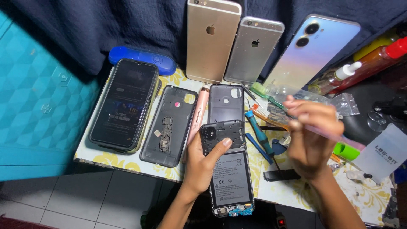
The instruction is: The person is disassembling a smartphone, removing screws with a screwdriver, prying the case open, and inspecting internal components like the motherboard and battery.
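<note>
While the left hand [203, 163] grips the opened phone [229, 169], long axis near-to-far, the right hand [311, 135] pinches a pink tool [335, 136] just right.

The right hand [311, 135] is motion-blurred — its thin pinkish tool [328, 135] smears. The gold phone [210, 40] is cut off at the top edge; the opened phone's [229, 169] side hides behind the left hand [203, 163].

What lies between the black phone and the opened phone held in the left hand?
In the head view, a dark back cover lies between the black phone and the opened phone.

Opened phone [229, 169] lies face-down, battery exposed.
</note>
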